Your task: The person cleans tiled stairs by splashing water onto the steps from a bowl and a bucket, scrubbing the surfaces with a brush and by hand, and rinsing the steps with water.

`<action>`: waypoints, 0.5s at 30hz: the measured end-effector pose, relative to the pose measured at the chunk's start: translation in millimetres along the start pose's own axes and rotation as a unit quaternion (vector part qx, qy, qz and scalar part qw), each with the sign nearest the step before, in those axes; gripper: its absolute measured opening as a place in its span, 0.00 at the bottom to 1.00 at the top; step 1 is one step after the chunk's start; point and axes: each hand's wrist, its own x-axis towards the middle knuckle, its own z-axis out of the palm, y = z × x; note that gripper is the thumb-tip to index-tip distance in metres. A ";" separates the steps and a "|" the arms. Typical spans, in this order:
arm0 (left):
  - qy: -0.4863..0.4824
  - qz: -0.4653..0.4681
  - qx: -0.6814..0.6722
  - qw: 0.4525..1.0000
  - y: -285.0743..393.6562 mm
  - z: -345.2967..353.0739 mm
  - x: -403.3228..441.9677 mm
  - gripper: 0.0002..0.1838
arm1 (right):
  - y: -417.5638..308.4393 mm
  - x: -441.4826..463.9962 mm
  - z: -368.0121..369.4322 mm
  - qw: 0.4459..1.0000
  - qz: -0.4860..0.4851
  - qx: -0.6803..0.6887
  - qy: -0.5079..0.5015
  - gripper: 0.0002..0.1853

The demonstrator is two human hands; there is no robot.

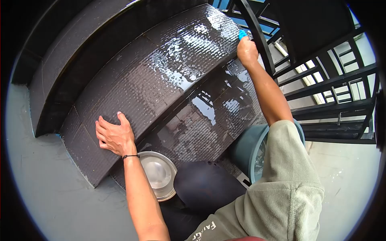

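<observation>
My left hand point(116, 134) is over the dry left part of a dark ribbed stair tread point(132, 86), its fingers spread and curved, with nothing held. Far off at the upper right, my right hand point(247, 51) is closed round a bright blue object point(242, 34), mostly hidden by the fingers, at the tread's wet outer end beside the black railing. Water shines over the right half of this tread and on the lower step point(201, 132). Near my left wrist stands a round metal basin point(157, 173). Under my right arm is a grey-green bucket point(246, 150), partly hidden by my sleeve.
A black metal railing point(329, 86) runs along the right side. Higher curved steps point(72, 52) rise at the upper left. Grey floor point(60, 180) lies at the lower left and pale floor point(341, 172) at the lower right. My knee point(207, 184) is between basin and bucket.
</observation>
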 end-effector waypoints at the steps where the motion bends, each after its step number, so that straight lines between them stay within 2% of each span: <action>1: 0.004 0.000 -0.001 1.000 0.4 1.2 1.6 0.35 | -11.1 -22.5 -6.6 0.999 -0.027 -0.013 -0.016 0.12; 2: 0.007 0.000 -0.001 1.000 0.2 2.6 2.3 0.35 | -15.6 -37.6 -14.3 0.998 -0.062 -0.019 -0.026 0.12; 5: -0.006 0.002 0.006 1.000 -2.5 -0.8 -3.7 0.35 | 13.4 -20.4 -19.2 0.997 0.062 0.054 -0.003 0.13; 9: 0.015 0.006 0.002 1.000 -3.2 4.7 -1.2 0.34 | 2.8 -51.3 -17.9 0.999 -0.015 0.016 -0.032 0.14; 13: 0.007 0.002 0.001 1.000 -1.3 0.2 -0.4 0.34 | 23.6 -23.9 -20.0 0.996 0.062 0.069 -0.004 0.12; 15: 0.008 0.001 -0.002 1.000 -2.3 0.8 -1.9 0.34 | 2.5 -59.7 -33.6 0.996 -0.048 0.049 -0.050 0.13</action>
